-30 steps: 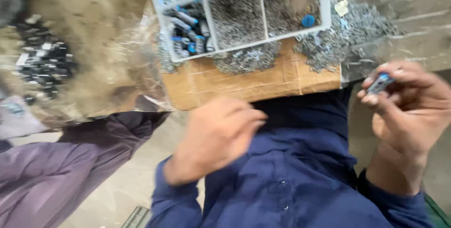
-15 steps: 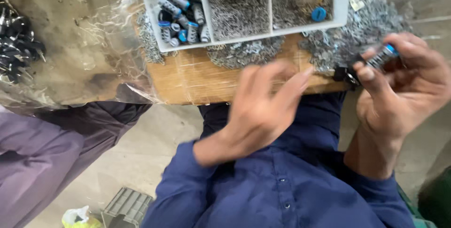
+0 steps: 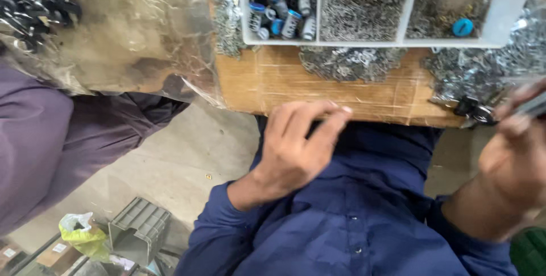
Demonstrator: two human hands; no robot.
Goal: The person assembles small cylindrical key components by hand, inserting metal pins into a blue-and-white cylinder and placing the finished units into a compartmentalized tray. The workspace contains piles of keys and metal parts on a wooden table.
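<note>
My left hand (image 3: 296, 148) hovers just below the front edge of the cardboard board (image 3: 318, 85). Its fingers are loosely curved and apart, with nothing in them. At the right edge of the view, my right hand (image 3: 512, 156) pinches a small grey cylindrical part (image 3: 534, 105), which is blurred. A dark metal clip (image 3: 476, 111) sits at its fingertips. Above the board stands a white divided tray (image 3: 506, 8). Its left compartment holds blue-capped grey cylinders (image 3: 281, 3) and its other compartments hold tiny metal pieces (image 3: 361, 3).
Heaps of small metal clips (image 3: 347, 62) lie on the board in front of the tray. A crumpled plastic sheet (image 3: 136, 31) and black parts (image 3: 34, 3) are at the upper left. Another person's purple-clad leg (image 3: 51, 145) is on the left. A grey crate (image 3: 139, 233) and a yellow-green bag (image 3: 79, 230) sit on the floor.
My left hand has risen from my lap to the board's front edge and its fingers have spread. My right hand has shifted toward the right edge, still holding the part.
</note>
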